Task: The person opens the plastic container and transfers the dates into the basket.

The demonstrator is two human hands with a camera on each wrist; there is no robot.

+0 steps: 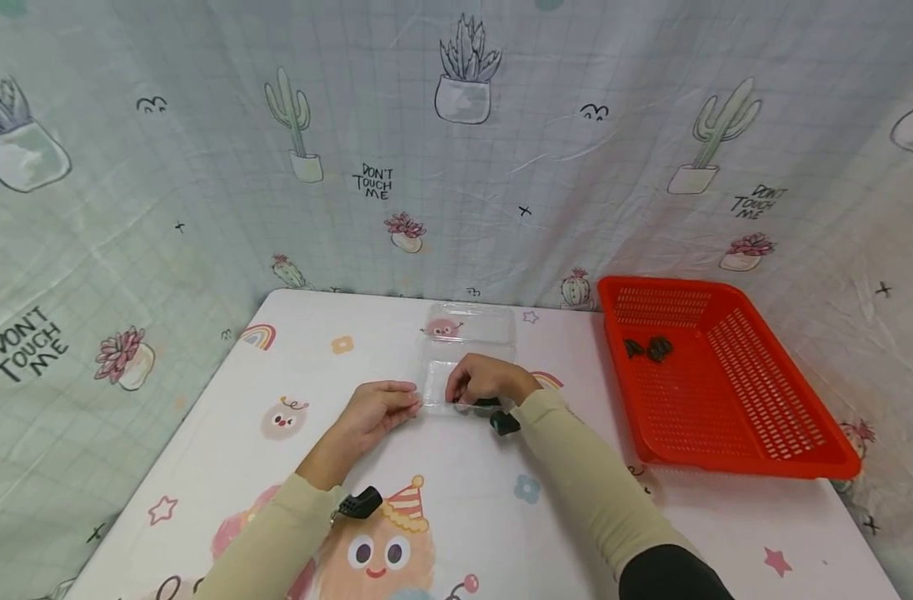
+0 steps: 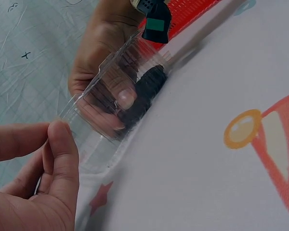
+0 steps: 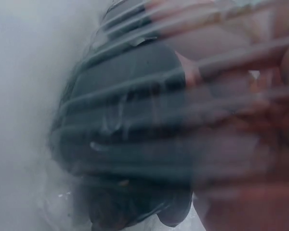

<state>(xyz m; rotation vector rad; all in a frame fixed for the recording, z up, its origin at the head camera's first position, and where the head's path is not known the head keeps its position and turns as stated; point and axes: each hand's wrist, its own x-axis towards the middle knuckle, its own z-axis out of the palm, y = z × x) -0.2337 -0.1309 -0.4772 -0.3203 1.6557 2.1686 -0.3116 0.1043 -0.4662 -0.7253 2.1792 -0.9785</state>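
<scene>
A clear plastic clamshell box lies unfolded on the table, its lid toward the back. My left hand pinches the box's near left corner between thumb and fingers. Inside the near half is my right hand, fingers bent down and thumb against a dark, ribbed object. Through the clear wall, the right wrist view shows that dark object large and blurred, with rounded ends; its kind cannot be made out. The right hand's fingers partly hide it.
A red plastic basket with slotted walls stands on the right of the table. Several small dark brown pieces lie at its back left. A patterned cloth hangs behind the table. Printed figures cover the white tabletop.
</scene>
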